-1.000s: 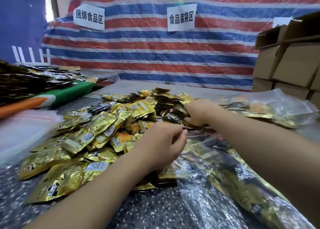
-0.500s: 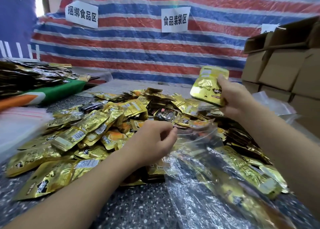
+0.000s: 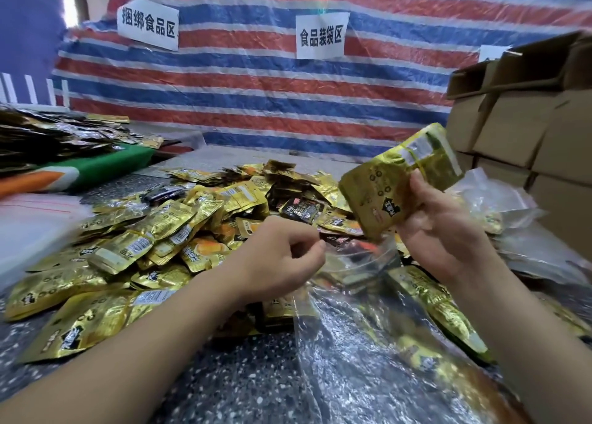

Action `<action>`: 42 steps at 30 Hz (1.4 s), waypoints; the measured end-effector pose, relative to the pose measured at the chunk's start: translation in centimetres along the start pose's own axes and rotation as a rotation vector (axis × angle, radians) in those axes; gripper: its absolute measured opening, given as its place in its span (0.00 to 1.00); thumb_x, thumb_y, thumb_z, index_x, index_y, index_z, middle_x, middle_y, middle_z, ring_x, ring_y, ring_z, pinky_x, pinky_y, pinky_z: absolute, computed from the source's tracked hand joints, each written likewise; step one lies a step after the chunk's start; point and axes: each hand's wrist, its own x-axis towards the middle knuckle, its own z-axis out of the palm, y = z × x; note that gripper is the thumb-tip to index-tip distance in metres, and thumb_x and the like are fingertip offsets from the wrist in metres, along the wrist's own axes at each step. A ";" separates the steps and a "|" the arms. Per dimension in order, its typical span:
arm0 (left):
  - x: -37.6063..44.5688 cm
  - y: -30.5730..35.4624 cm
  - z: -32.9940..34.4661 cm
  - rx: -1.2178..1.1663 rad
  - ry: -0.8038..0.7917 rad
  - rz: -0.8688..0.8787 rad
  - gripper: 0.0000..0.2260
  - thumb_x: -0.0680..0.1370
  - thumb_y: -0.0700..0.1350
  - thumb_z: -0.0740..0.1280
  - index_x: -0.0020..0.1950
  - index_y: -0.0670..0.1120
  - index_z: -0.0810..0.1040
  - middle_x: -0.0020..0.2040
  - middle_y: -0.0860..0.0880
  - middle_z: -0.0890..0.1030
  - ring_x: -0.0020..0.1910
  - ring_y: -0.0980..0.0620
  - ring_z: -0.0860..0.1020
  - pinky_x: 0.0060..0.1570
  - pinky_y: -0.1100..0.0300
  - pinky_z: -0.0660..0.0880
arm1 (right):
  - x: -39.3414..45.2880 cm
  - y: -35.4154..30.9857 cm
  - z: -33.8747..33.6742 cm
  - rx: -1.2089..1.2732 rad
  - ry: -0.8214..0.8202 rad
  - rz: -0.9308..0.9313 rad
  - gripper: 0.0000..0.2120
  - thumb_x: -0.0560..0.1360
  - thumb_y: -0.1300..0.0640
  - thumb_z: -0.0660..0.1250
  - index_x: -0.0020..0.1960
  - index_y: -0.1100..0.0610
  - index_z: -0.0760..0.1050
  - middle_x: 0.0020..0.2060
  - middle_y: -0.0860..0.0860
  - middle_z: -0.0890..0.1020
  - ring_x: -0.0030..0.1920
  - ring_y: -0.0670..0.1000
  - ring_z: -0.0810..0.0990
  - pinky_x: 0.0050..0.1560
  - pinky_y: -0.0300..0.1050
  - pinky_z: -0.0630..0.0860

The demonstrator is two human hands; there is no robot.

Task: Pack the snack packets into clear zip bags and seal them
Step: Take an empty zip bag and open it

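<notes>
The right hand point(image 3: 442, 231) grips a gold packet point(image 3: 397, 180), raised and tilted just above the bag's mouth. The left hand point(image 3: 282, 260), fingers curled, seems to pinch the rim of the clear bag point(image 3: 368, 343), which lies before the heap point(image 3: 160, 241). A sign point(image 3: 321, 35) reads 食品装袋区.

Tilted gold snack packets point(image 3: 397, 180) above open clear zip bag point(image 3: 368, 343), loose heap point(image 3: 153, 241) beside.
</notes>
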 end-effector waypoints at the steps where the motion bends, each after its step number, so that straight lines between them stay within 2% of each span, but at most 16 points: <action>1: 0.0 0.0 -0.1 -0.002 0.001 0.009 0.16 0.76 0.46 0.63 0.29 0.43 0.69 0.26 0.54 0.67 0.26 0.59 0.64 0.27 0.60 0.61 | 0.2 0.1 -0.3 -0.003 -0.022 -0.021 0.21 0.74 0.56 0.67 0.66 0.60 0.74 0.59 0.57 0.83 0.61 0.54 0.82 0.53 0.53 0.82; 4: -0.1 0.3 -0.3 -0.018 0.032 0.032 0.17 0.76 0.44 0.63 0.28 0.42 0.68 0.26 0.54 0.66 0.27 0.58 0.64 0.28 0.56 0.61 | 0.5 0.4 -0.9 -0.187 -0.087 -0.096 0.25 0.72 0.54 0.72 0.66 0.60 0.72 0.60 0.57 0.82 0.63 0.56 0.80 0.58 0.52 0.79; 8: 0.0 0.2 -0.3 -0.027 0.096 0.018 0.18 0.77 0.43 0.64 0.28 0.40 0.68 0.25 0.55 0.65 0.26 0.58 0.63 0.27 0.59 0.61 | -0.1 0.6 -2.0 -0.552 -0.158 -0.077 0.29 0.67 0.48 0.78 0.63 0.60 0.75 0.59 0.58 0.83 0.62 0.58 0.80 0.60 0.53 0.78; 10: 0.1 0.1 -0.4 -0.016 0.130 0.005 0.18 0.77 0.44 0.64 0.28 0.40 0.67 0.25 0.55 0.64 0.25 0.58 0.63 0.27 0.61 0.61 | -0.4 0.4 -2.3 -0.629 -0.218 -0.027 0.27 0.67 0.51 0.76 0.63 0.59 0.76 0.58 0.59 0.83 0.60 0.59 0.82 0.57 0.53 0.79; 13: 0.2 -0.2 -0.3 0.013 0.158 -0.014 0.18 0.77 0.46 0.62 0.29 0.40 0.67 0.25 0.53 0.65 0.26 0.57 0.63 0.28 0.63 0.59 | -1.1 -0.2 -2.0 -0.744 -0.324 0.021 0.17 0.69 0.54 0.74 0.57 0.53 0.81 0.56 0.56 0.84 0.57 0.56 0.84 0.51 0.43 0.80; 16: 0.4 -0.4 -0.2 -0.004 0.160 -0.042 0.19 0.79 0.49 0.61 0.32 0.39 0.70 0.26 0.46 0.69 0.27 0.55 0.66 0.30 0.61 0.63 | -1.6 -0.5 -1.4 -0.825 -0.405 0.068 0.16 0.70 0.53 0.75 0.57 0.50 0.81 0.56 0.55 0.84 0.57 0.55 0.83 0.51 0.42 0.80; 18: 0.5 -0.5 -0.2 -0.036 0.176 -0.075 0.20 0.80 0.51 0.59 0.34 0.38 0.71 0.28 0.42 0.72 0.28 0.53 0.69 0.32 0.67 0.66 | -1.8 -0.3 -1.0 -0.862 -0.443 0.098 0.18 0.70 0.52 0.76 0.59 0.49 0.80 0.56 0.54 0.84 0.57 0.55 0.83 0.52 0.44 0.79; 21: 0.7 -0.3 -0.4 -0.196 0.155 -0.210 0.19 0.80 0.61 0.59 0.43 0.47 0.75 0.31 0.50 0.78 0.29 0.54 0.76 0.33 0.62 0.74 | -1.9 0.1 -0.7 -0.913 -0.415 0.090 0.22 0.68 0.50 0.76 0.60 0.51 0.78 0.54 0.54 0.84 0.56 0.56 0.83 0.52 0.47 0.79; 23: 0.8 -0.2 -0.4 -0.318 0.127 -0.326 0.16 0.75 0.65 0.61 0.52 0.55 0.74 0.36 0.51 0.83 0.33 0.53 0.81 0.37 0.60 0.78 | -1.9 0.0 -0.8 -0.913 -0.344 0.072 0.23 0.67 0.50 0.76 0.60 0.54 0.78 0.54 0.54 0.84 0.55 0.56 0.83 0.52 0.48 0.79; 25: 0.9 -0.2 -0.3 -0.412 0.111 -0.424 0.15 0.74 0.61 0.63 0.54 0.55 0.76 0.39 0.51 0.85 0.35 0.52 0.82 0.40 0.57 0.80 | -1.8 -0.2 -1.0 -0.900 -0.276 0.060 0.22 0.67 0.52 0.75 0.59 0.54 0.78 0.52 0.53 0.85 0.54 0.56 0.84 0.50 0.47 0.79; 27: 0.8 0.0 -0.3 -0.425 0.121 -0.488 0.11 0.79 0.54 0.63 0.48 0.50 0.82 0.40 0.50 0.85 0.35 0.52 0.80 0.38 0.57 0.79 | -1.8 -0.4 -1.0 -0.887 -0.252 0.055 0.20 0.67 0.52 0.74 0.59 0.54 0.78 0.51 0.52 0.85 0.53 0.55 0.84 0.49 0.45 0.80; 28: 0.8 0.1 -0.4 -0.422 0.131 -0.506 0.13 0.80 0.52 0.63 0.45 0.49 0.84 0.40 0.48 0.86 0.34 0.51 0.80 0.36 0.58 0.79 | -1.8 -0.4 -1.0 -0.888 -0.257 0.059 0.21 0.67 0.53 0.74 0.59 0.54 0.78 0.52 0.53 0.85 0.54 0.56 0.84 0.50 0.47 0.80; 31: 0.7 0.4 -0.5 -0.448 0.163 -0.487 0.15 0.82 0.48 0.62 0.42 0.47 0.84 0.42 0.45 0.86 0.34 0.50 0.83 0.33 0.59 0.79 | -1.9 -0.5 -0.8 -0.925 -0.320 0.092 0.20 0.69 0.54 0.73 0.59 0.57 0.77 0.53 0.59 0.83 0.55 0.61 0.82 0.56 0.55 0.80; 34: 0.8 0.6 -0.4 -0.441 0.158 -0.468 0.13 0.83 0.47 0.61 0.46 0.47 0.84 0.44 0.47 0.86 0.37 0.49 0.85 0.36 0.56 0.79 | -2.1 -0.6 -0.4 -1.010 -0.440 0.121 0.18 0.71 0.53 0.73 0.58 0.59 0.77 0.53 0.61 0.83 0.54 0.61 0.83 0.53 0.53 0.81; 39: 0.7 0.7 -0.4 -0.502 0.123 -0.475 0.14 0.82 0.45 0.62 0.44 0.46 0.85 0.42 0.45 0.86 0.39 0.46 0.85 0.34 0.60 0.80 | -2.5 -1.0 0.3 -1.133 -0.504 0.181 0.25 0.67 0.44 0.71 0.60 0.54 0.76 0.53 0.54 0.84 0.54 0.55 0.83 0.55 0.52 0.79; 42: 0.6 0.8 -0.3 -0.562 0.102 -0.478 0.14 0.82 0.45 0.62 0.44 0.45 0.86 0.41 0.43 0.86 0.37 0.49 0.84 0.37 0.60 0.81 | -2.8 -1.2 0.7 -1.180 -0.559 0.240 0.21 0.71 0.47 0.70 0.62 0.51 0.75 0.55 0.51 0.84 0.56 0.51 0.83 0.58 0.53 0.79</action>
